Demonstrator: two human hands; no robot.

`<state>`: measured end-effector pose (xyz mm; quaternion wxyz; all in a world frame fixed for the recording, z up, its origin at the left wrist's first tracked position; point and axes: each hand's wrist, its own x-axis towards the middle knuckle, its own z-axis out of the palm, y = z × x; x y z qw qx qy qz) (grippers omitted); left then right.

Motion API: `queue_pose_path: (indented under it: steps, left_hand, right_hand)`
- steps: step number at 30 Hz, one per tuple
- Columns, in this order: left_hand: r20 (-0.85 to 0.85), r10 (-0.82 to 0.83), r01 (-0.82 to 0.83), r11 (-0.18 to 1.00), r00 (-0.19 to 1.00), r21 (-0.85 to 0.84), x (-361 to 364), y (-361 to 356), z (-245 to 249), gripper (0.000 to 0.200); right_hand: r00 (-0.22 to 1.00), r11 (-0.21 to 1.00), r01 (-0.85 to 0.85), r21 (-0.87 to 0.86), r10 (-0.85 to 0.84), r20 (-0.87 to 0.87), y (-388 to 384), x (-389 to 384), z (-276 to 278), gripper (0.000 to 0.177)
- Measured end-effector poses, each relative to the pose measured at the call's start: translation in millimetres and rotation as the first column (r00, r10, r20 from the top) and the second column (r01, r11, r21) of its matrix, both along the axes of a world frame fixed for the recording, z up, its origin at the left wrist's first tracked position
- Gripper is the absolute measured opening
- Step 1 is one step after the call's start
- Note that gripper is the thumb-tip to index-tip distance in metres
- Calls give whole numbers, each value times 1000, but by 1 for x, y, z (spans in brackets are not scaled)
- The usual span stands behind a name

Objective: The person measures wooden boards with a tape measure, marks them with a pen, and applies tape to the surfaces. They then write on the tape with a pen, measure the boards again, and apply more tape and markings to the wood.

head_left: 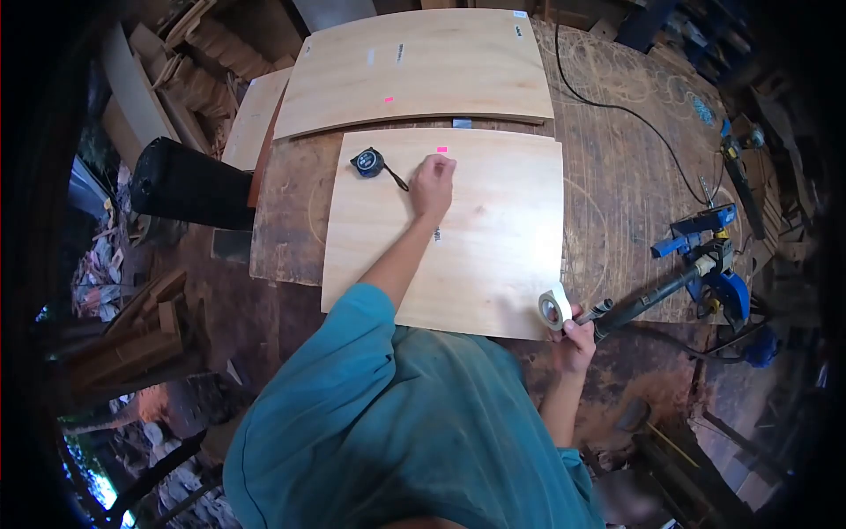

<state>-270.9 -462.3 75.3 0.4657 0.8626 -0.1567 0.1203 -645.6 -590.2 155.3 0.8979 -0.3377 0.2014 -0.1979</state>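
My left hand (pixel 433 187) rests on a pale plywood panel (pixel 493 238), its fingers curled together just below a small pink sticker (pixel 441 150). Whether anything is pinched in those fingers is hidden. Beside this hand, to the left, lies a black tape measure (pixel 367 162) with a wrist strap reaching toward it. At the panel's lower right corner my right hand (pixel 575 346) is closed around a roll of whitish tape (pixel 554 309) and a dark marker-like stick (pixel 596 311), which points up and to the right.
A larger plywood panel (pixel 441 66) with another pink sticker lies farther back on the worn workbench (pixel 617 141). Blue clamps (pixel 718 256) and a dark bar (pixel 652 295) sit at the right. A black cable (pixel 617 108) crosses the bench. A black padded object (pixel 189 185) juts in at the left.
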Motion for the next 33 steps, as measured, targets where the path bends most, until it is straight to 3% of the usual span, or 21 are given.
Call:
queue_pose_path:
  steps: [3, 5, 6, 7, 8, 9, 11, 13, 14, 15, 16, 17, 18, 20, 22, 23, 24, 25, 27, 31, 33]
  left_hand:
    - [-405, -297, 257, 955, 865, -151, -49, -8, 3, 18]
    - [-271, -584, 528, 810, 765, -254, -106, -16, 11, 16]
    - [-417, -640, 619, 758, 646, -204, -129, -24, 35, 18]
    - [-318, -695, 709, 699, 645, -92, -149, -33, 32, 22]
    - [-176, -761, 770, 638, 625, -25, -168, -46, 25, 31]
    - [-277, -796, 840, 534, 538, 97, -179, -54, 47, 37]
    - [-187, -880, 898, 437, 437, 46, -198, -57, 74, 36]
    - [118, -917, 924, 383, 382, -7, -206, -62, 51, 27]
    - [-23, -921, 917, 385, 389, 105, -199, -53, 53, 22]
    - [-163, -901, 905, 366, 403, 216, -182, -41, 57, 17]
    - [-135, -841, 827, 465, 525, 317, -160, -29, 47, 13]
    - [50, -739, 716, 665, 672, 212, -127, -18, 16, 14]
    - [222, -570, 557, 821, 791, 123, -85, 2, 35, 19]
    - [307, -236, 179, 962, 922, 204, -6, 49, 31, 35]
    - [365, 21, -163, 918, 931, 361, 38, 89, 45, 53]
    - [386, 119, -295, 850, 915, 436, 51, 102, 50, 57]
    - [390, 125, -302, 849, 912, 433, 64, 114, 44, 57]
    - [231, 77, -172, 887, 970, 428, 77, 125, 28, 60]
    - [72, 16, -43, 919, 997, 391, 83, 132, 22, 64]
    - [-94, -66, 88, 966, 993, 243, 47, 113, 43, 67]
    - [-236, -261, 268, 963, 936, -3, 2, 79, 50, 72]
  right_hand:
    - [989, 990, 137, 20, -136, -52, -12, -9, -6, 23]
    - [925, 939, 312, -144, -335, -181, -27, -8, -5, 22]
    - [881, 894, 358, -270, -419, -220, -42, -12, -16, 22]
    - [831, 832, 386, -398, -501, -242, -61, -15, -26, 21]
    - [788, 791, 336, -511, -533, -308, -78, -12, -20, 23]
    - [791, 791, 326, -517, -528, -309, -94, -7, -22, 23]
    - [704, 741, 130, -659, -537, -465, -129, 8, -40, 25]
    - [689, 400, -132, -907, -621, -374, -161, 17, -107, 30]
    - [555, 270, -432, -861, -672, -490, -154, 28, -97, 33]
    - [555, 270, -432, -861, -673, -489, -148, 30, -103, 33]
    - [581, 114, -421, -900, -728, -364, -143, 33, -116, 30]
    - [604, -46, -404, -913, -763, -229, -139, 35, -126, 27]
    - [542, 61, -420, -905, -783, -304, -134, 36, -129, 26]
    - [521, 33, -384, -923, -817, -247, -122, 35, -123, 27]
    - [505, -2, -345, -938, -843, -184, -118, 37, -116, 27]
    - [469, 146, -351, -925, -827, -309, -115, 36, -114, 28]
    - [436, 290, -352, -890, -791, -430, -112, 34, -112, 29]
    - [443, 284, -351, -892, -789, -426, -104, 33, -112, 29]
    - [648, 528, -172, -831, -575, -499, -80, 32, -111, 32]
    - [760, 372, -92, -924, -573, -307, -22, 54, -78, 27]
    - [907, 525, -66, -849, -322, -270, 3, 84, -56, 44]
